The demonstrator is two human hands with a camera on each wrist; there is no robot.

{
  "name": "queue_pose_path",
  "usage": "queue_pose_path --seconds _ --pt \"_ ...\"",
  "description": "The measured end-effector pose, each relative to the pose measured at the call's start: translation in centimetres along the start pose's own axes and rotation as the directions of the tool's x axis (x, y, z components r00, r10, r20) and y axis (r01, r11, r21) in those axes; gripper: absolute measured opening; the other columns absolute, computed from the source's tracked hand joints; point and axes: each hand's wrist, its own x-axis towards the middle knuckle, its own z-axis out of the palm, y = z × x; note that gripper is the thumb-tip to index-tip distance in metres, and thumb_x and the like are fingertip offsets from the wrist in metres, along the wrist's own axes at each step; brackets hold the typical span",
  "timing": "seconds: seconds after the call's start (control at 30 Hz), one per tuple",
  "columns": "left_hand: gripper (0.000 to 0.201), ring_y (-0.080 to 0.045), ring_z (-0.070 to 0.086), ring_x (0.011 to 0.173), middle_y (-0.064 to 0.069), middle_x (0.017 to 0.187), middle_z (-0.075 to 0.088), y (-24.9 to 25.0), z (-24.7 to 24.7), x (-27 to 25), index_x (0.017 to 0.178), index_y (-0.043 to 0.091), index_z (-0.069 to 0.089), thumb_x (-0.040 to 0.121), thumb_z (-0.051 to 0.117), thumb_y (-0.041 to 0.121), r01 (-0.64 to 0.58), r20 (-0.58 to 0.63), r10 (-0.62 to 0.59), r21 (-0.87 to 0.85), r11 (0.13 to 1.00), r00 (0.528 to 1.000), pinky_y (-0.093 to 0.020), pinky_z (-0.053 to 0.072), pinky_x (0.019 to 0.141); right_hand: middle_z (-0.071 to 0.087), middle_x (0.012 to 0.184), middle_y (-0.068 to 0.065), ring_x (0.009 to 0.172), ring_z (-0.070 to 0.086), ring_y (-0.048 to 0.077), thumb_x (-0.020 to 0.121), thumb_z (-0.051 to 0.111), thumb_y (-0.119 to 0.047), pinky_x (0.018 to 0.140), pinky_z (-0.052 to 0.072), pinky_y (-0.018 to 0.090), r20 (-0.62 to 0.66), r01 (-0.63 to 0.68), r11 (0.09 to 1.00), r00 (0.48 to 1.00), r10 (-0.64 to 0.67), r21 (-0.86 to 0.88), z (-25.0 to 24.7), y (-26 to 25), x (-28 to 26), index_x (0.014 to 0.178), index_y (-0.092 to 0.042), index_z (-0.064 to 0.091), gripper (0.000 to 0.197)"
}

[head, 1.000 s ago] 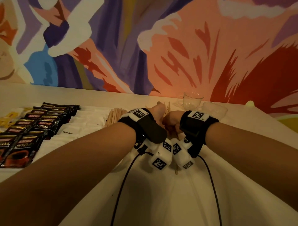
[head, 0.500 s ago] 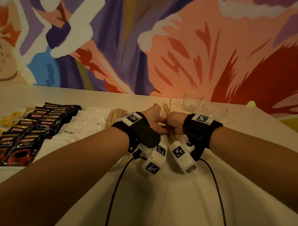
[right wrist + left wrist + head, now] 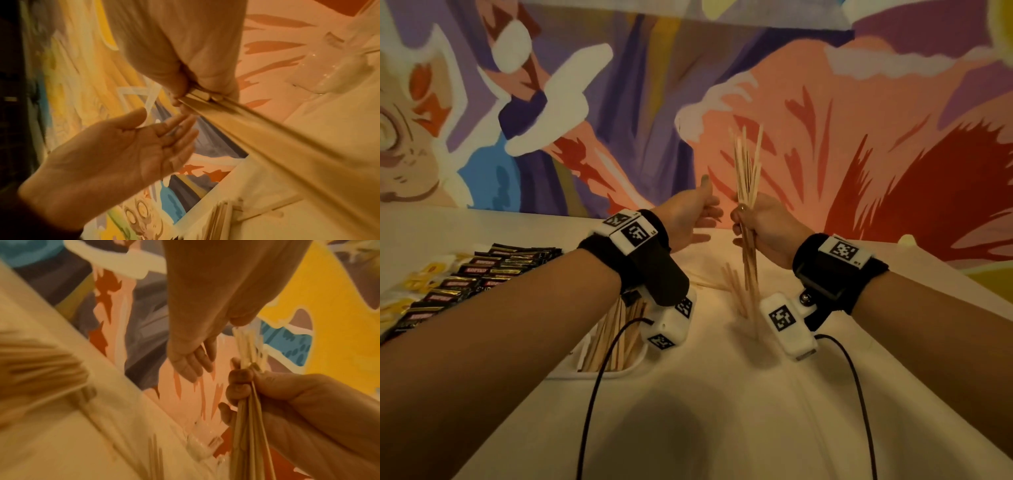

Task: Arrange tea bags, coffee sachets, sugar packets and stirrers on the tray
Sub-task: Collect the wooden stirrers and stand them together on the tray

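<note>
My right hand (image 3: pixel 743 219) grips a bundle of wooden stirrers (image 3: pixel 746 171) upright, above the white tablecloth. The right wrist view shows that bundle of stirrers (image 3: pixel 267 138) fanning out below the right hand (image 3: pixel 185 91). My left hand (image 3: pixel 707 209) is beside it, open, with the thumb up and nothing in it; its open palm (image 3: pixel 123 154) faces the bundle. The white tray (image 3: pixel 599 375) on the left holds more stirrers (image 3: pixel 616 339), dark coffee sachets (image 3: pixel 482 270) and yellow tea bags (image 3: pixel 421 281). The sugar packets are hidden by my left forearm.
A few loose stirrers (image 3: pixel 726 279) lie on the cloth under my hands. Clear glassware (image 3: pixel 333 76) stands at the back of the table by the painted wall. Two black cables (image 3: pixel 589 394) hang from the wrist cameras over the near table.
Both hands have risen from the table. The right hand has lifted the stirrer bundle upright. The left hand has let go of it and opened.
</note>
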Motion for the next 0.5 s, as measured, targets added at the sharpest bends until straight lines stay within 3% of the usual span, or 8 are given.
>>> queue_pose_path --seconds 0.07,0.13,0.2,0.27,0.4,0.5 --pt "0.063 -0.025 0.044 0.129 -0.01 0.138 0.049 1.0 -0.1 0.0 0.14 0.008 0.037 0.097 0.026 0.053 -0.151 -0.028 0.151 0.009 0.989 0.988 -0.038 0.039 0.102 0.048 0.069 0.001 0.061 0.047 0.014 0.095 0.035 0.003 0.064 0.043 0.032 0.001 0.08 0.994 0.997 -0.08 0.078 0.5 -0.6 -0.4 0.107 -0.013 0.049 0.024" --pt "0.065 -0.019 0.049 0.124 -0.004 0.134 0.051 1.8 -0.1 -0.2 0.142 0.012 0.032 0.095 0.029 0.056 -0.296 0.024 0.295 0.11 0.949 0.955 -0.039 0.04 0.105 0.05 0.066 0.0 0.06 0.048 0.014 0.095 0.033 0.007 0.065 0.043 0.032 0.018 0.128 0.981 0.991 -0.132 0.145 1.1 -1.0 -0.9 0.097 -0.017 0.051 0.029" --pt "0.064 -0.009 0.057 0.106 0.004 0.118 0.056 2.1 0.2 -0.6 0.143 0.011 0.029 0.094 0.038 0.052 -0.4 0.086 0.391 0.152 0.904 0.916 -0.029 0.049 0.092 0.052 0.066 -0.001 0.06 0.049 0.013 0.094 0.033 0.008 0.064 0.044 0.031 0.031 0.154 0.973 0.986 -0.161 0.173 1.5 -1.0 -1.1 0.105 -0.013 0.052 0.031" --pt "0.062 -0.006 0.058 0.092 0.006 0.106 0.056 2.2 0.6 -0.7 0.14 0.009 0.029 0.092 0.051 0.041 -0.472 0.095 0.463 0.146 0.869 0.881 -0.021 0.05 0.077 0.05 0.072 0.0 0.063 0.048 0.013 0.087 0.03 0.015 0.062 0.045 0.03 0.035 0.182 0.971 0.981 -0.189 0.157 2.0 -0.5 -1.3 0.113 -0.008 0.047 0.039" --pt "0.035 -0.013 0.057 0.092 -0.001 0.098 0.057 1.5 1.3 -0.8 0.112 0.016 0.042 0.086 0.066 0.017 -0.5 0.113 0.488 0.151 0.853 0.866 -0.027 0.05 0.086 0.047 0.077 0.004 0.066 0.047 0.016 0.083 0.029 0.021 0.062 0.044 0.029 -0.005 0.203 0.974 0.979 -0.204 0.105 2.7 1.5 -1.5 0.115 -0.008 0.04 0.044" --pt "0.046 -0.016 0.06 0.094 -0.002 0.097 0.061 0.4 1.5 -0.7 0.124 0.012 0.04 0.085 0.063 0.001 -0.471 0.095 0.462 0.127 0.873 0.882 -0.032 0.05 0.091 0.049 0.083 0.003 0.069 0.049 0.013 0.088 0.033 0.016 0.064 0.046 0.028 -0.018 0.196 0.981 0.98 -0.196 0.005 2.8 2.8 -1.2 0.129 -0.006 0.033 0.047"
